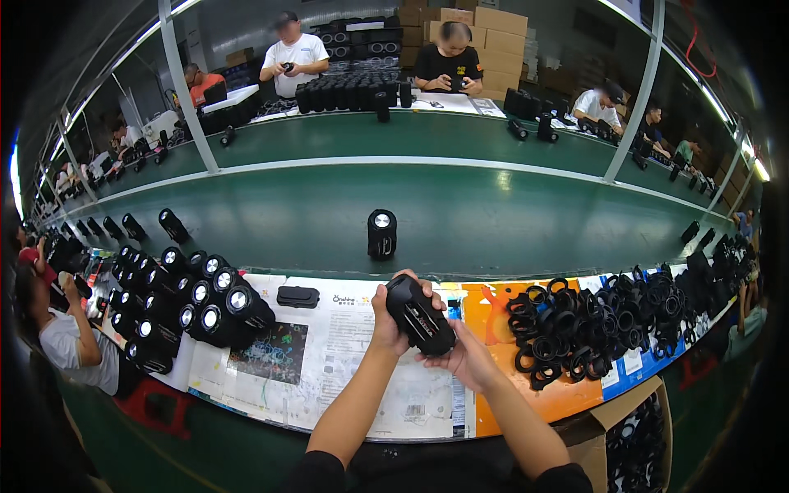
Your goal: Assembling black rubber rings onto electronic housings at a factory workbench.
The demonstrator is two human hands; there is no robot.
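Observation:
A black cylindrical portable speaker (421, 319) is tilted between my hands above the worktop. My left hand (388, 322) is wrapped round its upper left side, with fingertips showing over the far edge. At the lower right end my right hand (467, 358) grips it, the thumb along its side and some fingers hidden beneath. Beyond my hands, another black speaker (382, 235) with a silver round end stands upright on the green conveyor belt (485, 222). A flat black oval part (297, 297) lies on the worktop left of my hands.
Many black speakers (215, 304) stand grouped on the left. Black ring-shaped parts (575, 329) are heaped on the right over an orange sheet (501, 394). An open cardboard box (590, 452) sits at the lower right. Metal posts (187, 90) rise beyond; co-workers sit across and alongside.

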